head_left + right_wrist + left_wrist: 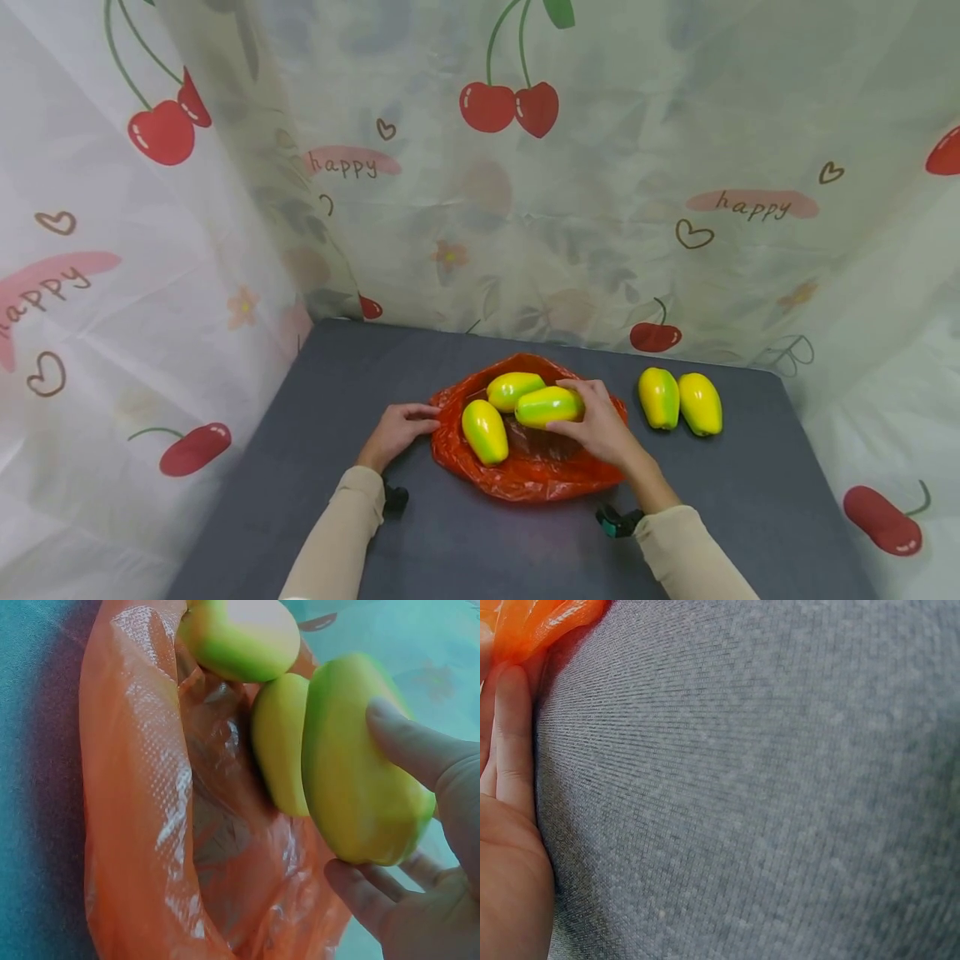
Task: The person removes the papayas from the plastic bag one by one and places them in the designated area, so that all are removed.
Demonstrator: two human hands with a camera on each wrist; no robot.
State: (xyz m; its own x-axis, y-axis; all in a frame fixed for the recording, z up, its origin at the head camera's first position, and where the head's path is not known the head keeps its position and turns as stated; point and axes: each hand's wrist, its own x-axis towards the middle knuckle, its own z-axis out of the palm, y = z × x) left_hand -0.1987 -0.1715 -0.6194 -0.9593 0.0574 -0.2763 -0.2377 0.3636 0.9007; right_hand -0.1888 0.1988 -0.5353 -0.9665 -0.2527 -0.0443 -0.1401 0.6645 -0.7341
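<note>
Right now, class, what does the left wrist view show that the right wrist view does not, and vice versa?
Only the left wrist view shows the left hand. Only the right wrist view shows the right hand, gripping one of three yellow-green fruits, and the patterned backdrop. Both show part of the red bag and the grey tabletop.
</note>
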